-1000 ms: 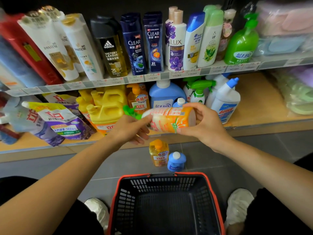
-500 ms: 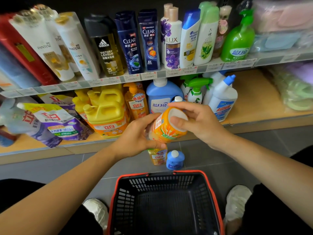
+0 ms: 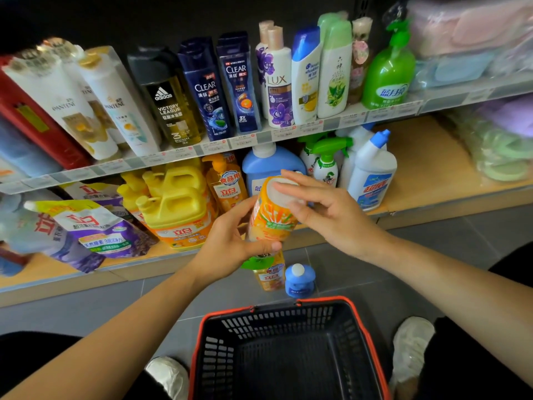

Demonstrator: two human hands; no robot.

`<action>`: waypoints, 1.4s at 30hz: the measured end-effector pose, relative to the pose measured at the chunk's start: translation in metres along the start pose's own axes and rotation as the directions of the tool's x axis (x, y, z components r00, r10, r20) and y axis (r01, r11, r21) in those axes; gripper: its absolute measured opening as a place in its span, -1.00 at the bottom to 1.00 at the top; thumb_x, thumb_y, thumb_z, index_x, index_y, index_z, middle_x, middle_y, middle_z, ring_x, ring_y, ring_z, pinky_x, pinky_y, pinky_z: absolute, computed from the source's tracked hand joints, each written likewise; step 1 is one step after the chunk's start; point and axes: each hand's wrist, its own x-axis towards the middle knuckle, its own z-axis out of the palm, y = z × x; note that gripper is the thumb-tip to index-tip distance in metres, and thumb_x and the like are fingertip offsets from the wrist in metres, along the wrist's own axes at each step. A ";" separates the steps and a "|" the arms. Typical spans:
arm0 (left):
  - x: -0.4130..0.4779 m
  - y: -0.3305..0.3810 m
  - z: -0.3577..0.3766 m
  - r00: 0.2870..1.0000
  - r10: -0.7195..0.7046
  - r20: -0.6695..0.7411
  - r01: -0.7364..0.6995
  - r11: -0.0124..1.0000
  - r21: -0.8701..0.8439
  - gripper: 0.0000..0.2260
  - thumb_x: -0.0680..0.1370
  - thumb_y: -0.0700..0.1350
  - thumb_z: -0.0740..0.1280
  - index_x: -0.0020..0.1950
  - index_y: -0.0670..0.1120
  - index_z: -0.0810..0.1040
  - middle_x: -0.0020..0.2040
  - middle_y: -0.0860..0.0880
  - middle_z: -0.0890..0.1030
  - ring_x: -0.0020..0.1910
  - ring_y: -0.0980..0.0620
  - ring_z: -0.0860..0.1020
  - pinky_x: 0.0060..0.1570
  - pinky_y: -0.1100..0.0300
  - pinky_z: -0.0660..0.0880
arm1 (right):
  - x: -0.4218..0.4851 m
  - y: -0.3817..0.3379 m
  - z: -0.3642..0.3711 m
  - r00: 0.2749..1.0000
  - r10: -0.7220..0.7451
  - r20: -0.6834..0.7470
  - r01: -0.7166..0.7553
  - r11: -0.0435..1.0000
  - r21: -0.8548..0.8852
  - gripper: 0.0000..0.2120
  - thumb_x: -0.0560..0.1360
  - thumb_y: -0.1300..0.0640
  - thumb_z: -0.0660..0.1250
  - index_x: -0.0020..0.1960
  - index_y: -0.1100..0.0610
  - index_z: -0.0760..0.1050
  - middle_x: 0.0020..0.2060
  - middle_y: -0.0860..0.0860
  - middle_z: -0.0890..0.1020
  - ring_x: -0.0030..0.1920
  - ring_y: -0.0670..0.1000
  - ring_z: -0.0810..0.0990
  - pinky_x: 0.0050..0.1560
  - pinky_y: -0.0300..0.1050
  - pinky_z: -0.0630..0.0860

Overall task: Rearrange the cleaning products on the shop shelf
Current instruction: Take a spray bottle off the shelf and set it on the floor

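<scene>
Top shelf, L to R: PANTENE on left white bottle (image 3: 72,105) & second white bottle (image 3: 121,111). Next, adidas VICTORY LEAGUE + big 3 on dark bottle (image 3: 170,108). CLEAR on left navy bottle (image 3: 206,90); CLEAR again w/ 3X on right navy bottle (image 3: 240,85). LUX on white-purple bottle (image 3: 278,82). 蓝月亮 on green pump bottle (image 3: 388,79).

Lower shelf: 立白 on yellow jug (image 3: 178,217) and on purple pouch (image 3: 95,226); 食品用 + 立白 on orange pump bottle (image 3: 227,186). Price tags (image 3: 242,140): too blurry. Held orange bottle (image 3: 271,220): print unreadable.
</scene>
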 end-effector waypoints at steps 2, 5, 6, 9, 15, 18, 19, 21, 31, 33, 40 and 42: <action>0.001 0.000 0.000 1.000 -0.004 -0.009 0.004 1.000 -0.022 -0.33 0.40 -0.15 0.60 0.46 -0.11 0.45 0.25 -0.03 0.64 0.25 -0.05 0.62 0.24 -0.11 0.58 | 0.000 -0.001 -0.001 0.999 -0.027 0.023 0.028 0.998 -0.052 -0.59 0.54 0.08 0.34 0.38 -0.01 0.48 0.53 -0.06 0.31 0.52 -0.15 0.25 0.40 -0.09 0.42; 0.001 -0.001 -0.001 1.000 -0.013 -0.016 0.013 1.000 -0.024 -0.34 0.40 -0.16 0.60 0.46 -0.12 0.45 0.23 -0.02 0.64 0.23 -0.03 0.62 0.23 -0.08 0.58 | -0.001 -0.001 -0.001 0.992 -0.117 -0.038 0.112 0.987 -0.118 -0.62 0.53 0.25 0.41 0.33 0.08 0.53 0.46 -0.01 0.42 0.46 -0.15 0.36 0.38 -0.18 0.43; 0.001 -0.001 -0.002 1.000 -0.015 -0.016 0.015 1.000 -0.020 -0.34 0.40 -0.16 0.60 0.46 -0.11 0.45 0.23 -0.01 0.65 0.23 -0.02 0.62 0.22 -0.05 0.59 | -0.001 0.000 -0.001 0.984 -0.163 -0.067 0.151 0.976 -0.158 -0.64 0.51 0.28 0.43 0.29 0.12 0.56 0.40 0.01 0.49 0.42 -0.14 0.42 0.38 -0.19 0.43; 0.000 -0.002 -0.002 1.000 -0.020 -0.021 0.020 1.000 -0.018 -0.34 0.40 -0.15 0.60 0.45 -0.10 0.45 0.22 0.01 0.65 0.22 0.02 0.62 0.20 0.00 0.60 | 0.000 0.002 0.000 0.948 -0.268 -0.168 0.214 0.934 -0.285 -0.69 0.43 0.29 0.51 0.16 0.22 0.65 0.19 0.05 0.65 0.29 -0.03 0.58 0.36 -0.13 0.47; 0.003 -0.007 -0.002 0.995 -0.086 -0.043 0.083 0.995 -0.052 -0.42 0.41 -0.06 0.58 0.39 -0.05 0.49 0.17 0.01 0.67 0.16 0.03 0.65 0.14 0.03 0.62 | 0.004 0.008 -0.004 0.887 -0.168 -0.430 0.058 0.965 -0.258 -0.84 0.39 0.19 0.57 -0.05 0.20 0.72 -0.16 -0.02 0.73 -0.16 -0.08 0.70 -0.05 -0.08 0.64; 0.006 -0.007 -0.003 0.980 -0.165 -0.107 0.140 0.968 -0.207 -0.50 0.41 0.00 0.60 0.27 -0.05 0.53 0.13 -0.02 0.70 0.12 -0.02 0.67 0.03 0.11 0.62 | 0.008 0.024 -0.010 0.941 0.074 -0.332 -0.156 0.961 -0.229 -0.69 0.39 0.13 0.57 0.12 0.09 0.66 -0.08 -0.11 0.69 -0.20 -0.13 0.68 -0.08 -0.21 0.63; 0.007 -0.006 -0.004 0.973 -0.191 -0.129 0.149 0.948 -0.282 -0.50 0.40 0.01 0.60 0.26 -0.07 0.53 0.13 -0.04 0.71 0.13 -0.04 0.68 0.02 0.10 0.63 | 0.009 0.032 -0.012 0.959 0.166 -0.228 -0.221 0.945 -0.241 -0.64 0.38 0.10 0.58 0.16 0.06 0.63 -0.03 -0.10 0.69 -0.18 -0.15 0.68 -0.07 -0.23 0.63; 0.010 -0.005 -0.006 0.962 -0.230 -0.148 0.151 0.898 -0.412 -0.51 0.41 0.04 0.54 0.26 -0.11 0.53 0.15 -0.07 0.71 0.15 -0.07 0.68 0.02 0.07 0.64 | 0.006 0.050 -0.012 0.935 0.353 0.023 -0.332 0.898 -0.288 -0.51 0.35 0.02 0.61 0.24 0.03 0.58 0.07 -0.09 0.67 -0.06 -0.18 0.66 -0.03 -0.27 0.60; 0.016 -0.006 -0.003 0.933 -0.346 -0.103 0.190 0.714 -0.674 -0.56 0.48 0.14 0.44 0.26 -0.08 0.54 0.17 -0.10 0.70 0.16 -0.10 0.68 0.01 -0.01 0.65 | -0.020 0.073 0.002 0.909 0.372 0.187 -0.404 0.897 0.182 -0.69 0.43 0.33 0.51 0.13 0.11 0.59 -0.01 0.03 0.74 0.05 0.01 0.71 0.02 -0.19 0.61; 0.017 -0.009 -0.002 0.912 -0.408 -0.050 0.281 0.708 -0.648 -0.45 0.43 0.21 0.47 0.29 -0.08 0.52 0.19 -0.10 0.70 0.15 -0.11 0.69 -0.01 0.00 0.66 | -0.022 0.065 -0.009 0.921 0.379 0.089 -0.387 0.866 0.315 -0.73 0.50 0.34 0.42 0.16 0.14 0.55 0.00 0.06 0.73 0.05 0.04 0.71 -0.03 -0.13 0.63; 0.017 -0.015 0.033 0.791 -0.552 0.262 0.610 0.738 -0.289 -0.27 0.35 0.43 0.34 0.28 -0.09 0.55 0.13 -0.10 0.72 0.04 -0.15 0.72 -0.07 0.02 0.67 | -0.019 0.033 -0.057 0.947 0.260 -0.190 -0.166 0.899 0.405 -0.75 0.49 0.27 0.37 0.15 0.16 0.56 0.02 0.09 0.70 0.03 0.05 0.69 0.00 -0.08 0.66; 0.023 -0.014 0.036 0.786 -0.542 0.298 0.599 0.787 -0.148 -0.39 0.43 0.34 0.36 0.24 -0.12 0.61 0.12 -0.09 0.72 0.03 -0.11 0.72 0.00 0.03 0.67 | -0.017 0.031 -0.069 0.945 0.225 -0.236 -0.154 0.946 0.286 -0.77 0.53 0.32 0.37 0.14 0.11 0.58 -0.01 0.09 0.69 -0.02 -0.01 0.69 -0.07 -0.14 0.65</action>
